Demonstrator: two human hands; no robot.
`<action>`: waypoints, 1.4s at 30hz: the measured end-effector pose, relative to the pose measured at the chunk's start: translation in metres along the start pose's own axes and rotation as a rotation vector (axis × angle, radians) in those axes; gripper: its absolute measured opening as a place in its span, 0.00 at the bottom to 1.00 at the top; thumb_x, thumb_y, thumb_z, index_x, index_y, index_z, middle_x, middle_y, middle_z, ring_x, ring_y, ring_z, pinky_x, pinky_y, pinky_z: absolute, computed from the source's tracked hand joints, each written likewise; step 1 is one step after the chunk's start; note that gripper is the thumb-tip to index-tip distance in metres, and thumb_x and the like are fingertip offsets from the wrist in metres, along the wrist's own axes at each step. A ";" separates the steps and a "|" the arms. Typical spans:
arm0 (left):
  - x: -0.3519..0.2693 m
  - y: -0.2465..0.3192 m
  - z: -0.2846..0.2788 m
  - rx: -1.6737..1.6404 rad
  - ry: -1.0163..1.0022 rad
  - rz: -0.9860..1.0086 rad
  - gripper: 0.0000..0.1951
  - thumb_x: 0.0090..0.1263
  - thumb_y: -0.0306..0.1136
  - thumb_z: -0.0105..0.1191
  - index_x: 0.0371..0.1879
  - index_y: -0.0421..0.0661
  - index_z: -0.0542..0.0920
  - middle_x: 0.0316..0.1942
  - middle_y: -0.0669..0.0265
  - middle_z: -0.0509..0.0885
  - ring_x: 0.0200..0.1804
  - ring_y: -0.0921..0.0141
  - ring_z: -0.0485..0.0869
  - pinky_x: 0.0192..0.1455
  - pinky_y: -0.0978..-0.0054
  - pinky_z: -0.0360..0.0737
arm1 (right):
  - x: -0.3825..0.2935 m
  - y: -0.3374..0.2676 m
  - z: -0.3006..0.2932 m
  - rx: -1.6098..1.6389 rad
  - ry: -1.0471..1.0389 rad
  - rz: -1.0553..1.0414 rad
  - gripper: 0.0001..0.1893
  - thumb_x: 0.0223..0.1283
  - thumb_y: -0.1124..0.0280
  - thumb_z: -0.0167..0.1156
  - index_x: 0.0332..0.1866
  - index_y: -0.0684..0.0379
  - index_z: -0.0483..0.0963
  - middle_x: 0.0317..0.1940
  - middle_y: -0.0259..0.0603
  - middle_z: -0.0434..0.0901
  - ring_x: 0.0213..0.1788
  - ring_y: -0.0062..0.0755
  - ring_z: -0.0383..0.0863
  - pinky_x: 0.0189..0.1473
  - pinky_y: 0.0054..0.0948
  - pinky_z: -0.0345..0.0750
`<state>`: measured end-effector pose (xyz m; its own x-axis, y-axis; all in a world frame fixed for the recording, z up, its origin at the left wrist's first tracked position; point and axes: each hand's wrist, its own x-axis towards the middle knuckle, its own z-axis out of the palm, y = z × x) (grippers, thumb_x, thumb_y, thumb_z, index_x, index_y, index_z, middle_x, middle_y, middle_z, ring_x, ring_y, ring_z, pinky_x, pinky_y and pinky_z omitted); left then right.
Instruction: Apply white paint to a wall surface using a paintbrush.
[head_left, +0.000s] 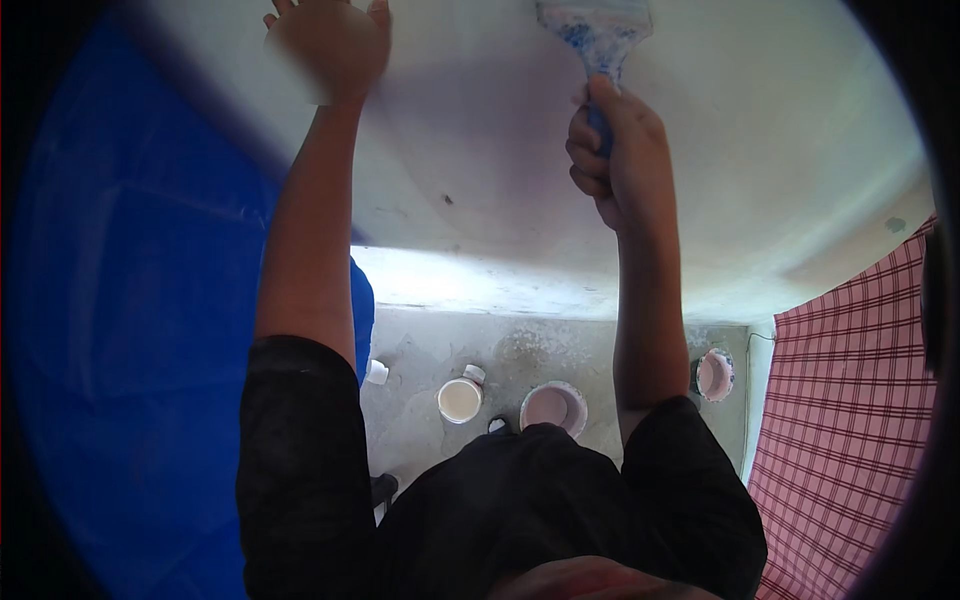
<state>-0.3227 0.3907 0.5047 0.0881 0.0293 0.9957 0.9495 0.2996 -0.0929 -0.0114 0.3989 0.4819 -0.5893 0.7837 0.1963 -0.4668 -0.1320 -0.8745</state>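
Observation:
My right hand (619, 146) grips the blue handle of a wide, flat paintbrush or scraper (600, 37), which is smeared with white paint. The working end of the tool runs out at the top of the picture. It lies up against or close to a pale wall (487, 135). At the upper left, my left hand (330, 49) is raised to the same wall with its fingers apart and nothing visible in it. A blur covers the back of that hand, and whether the palm touches the wall cannot be told.
Blue plastic sheeting (150, 300) hangs along the left. A pink checked cloth (840, 375) hangs at the right. On the concrete floor (420, 341) below stand a bucket of cream-coloured liquid (460, 400), a larger pinkish bucket (574, 412) and a paint-stained bucket (716, 375).

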 end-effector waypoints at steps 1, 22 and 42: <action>0.001 0.001 -0.002 -0.024 0.011 0.003 0.35 0.71 0.55 0.43 0.73 0.48 0.63 0.76 0.50 0.56 0.77 0.45 0.49 0.75 0.42 0.41 | -0.003 0.013 -0.013 0.004 0.004 0.007 0.12 0.74 0.61 0.50 0.38 0.60 0.69 0.17 0.28 0.65 0.12 0.12 0.57 0.12 0.18 0.51; -0.013 -0.013 0.011 -0.042 0.036 0.000 0.35 0.67 0.55 0.49 0.73 0.54 0.65 0.75 0.51 0.58 0.75 0.43 0.52 0.72 0.38 0.45 | -0.026 0.018 -0.015 0.031 -0.046 0.428 0.09 0.71 0.66 0.49 0.39 0.61 0.68 0.19 0.28 0.63 0.13 0.11 0.54 0.11 0.17 0.47; -0.005 -0.002 -0.001 -0.055 -0.058 -0.078 0.34 0.66 0.52 0.52 0.72 0.54 0.67 0.76 0.52 0.57 0.77 0.46 0.49 0.74 0.42 0.41 | 0.024 -0.039 0.052 -0.068 -0.120 -0.032 0.07 0.70 0.66 0.51 0.38 0.57 0.66 0.19 0.30 0.65 0.13 0.14 0.56 0.13 0.20 0.51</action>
<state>-0.3251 0.3892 0.4995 -0.0024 0.0635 0.9980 0.9681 0.2501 -0.0136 -0.0416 0.3918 0.5433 -0.6513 0.7081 0.2728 -0.4433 -0.0633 -0.8941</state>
